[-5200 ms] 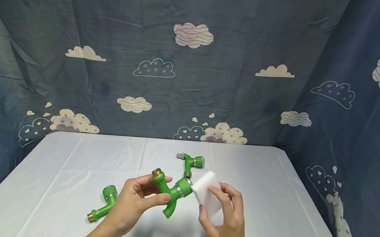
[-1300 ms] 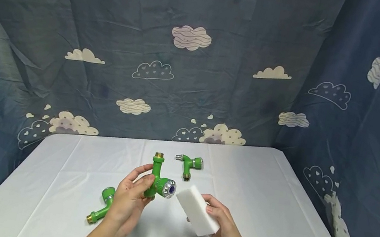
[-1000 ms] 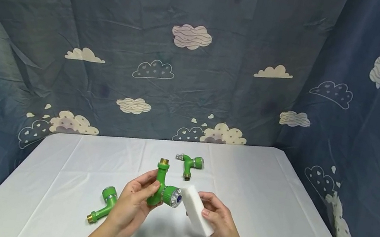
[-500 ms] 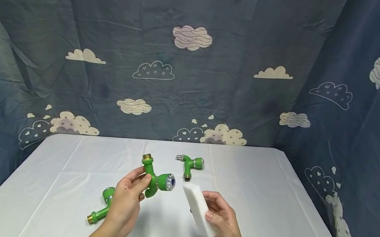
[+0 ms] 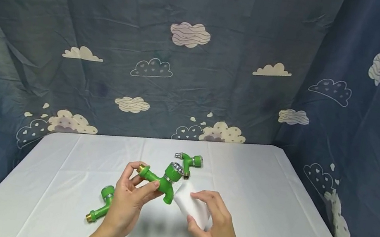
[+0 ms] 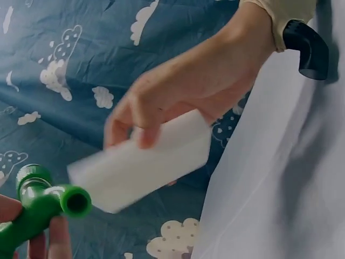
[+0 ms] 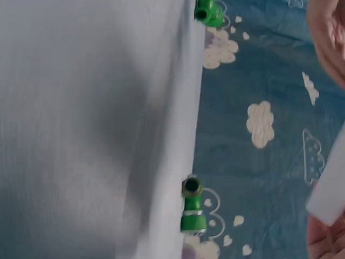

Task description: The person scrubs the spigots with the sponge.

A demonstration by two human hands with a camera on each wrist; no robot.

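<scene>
- Head view: the left hand's thumb lies on the body of a green tap, its other fingers behind, so the tap is clamped between them.
- The right hand pinches a white block, thumb at the lower edge, fingertips at the upper.
- The held tap is raised above the table, its brass threaded end to the left, its knob up to the right and its spout downward.
- The block sits just beside the knob and spout, tilted; whether it touches the tap I cannot tell.
- In the left wrist view the block is blurred, and a black bent piece shows at the cuff of the right sleeve.
- A second tap lies on the table, beyond the held one.
- A third tap lies left of the left hand, partly hidden by it.
- White cloth covers the table; dark blue curtain with pale clouds hangs behind and at the sides.
</scene>
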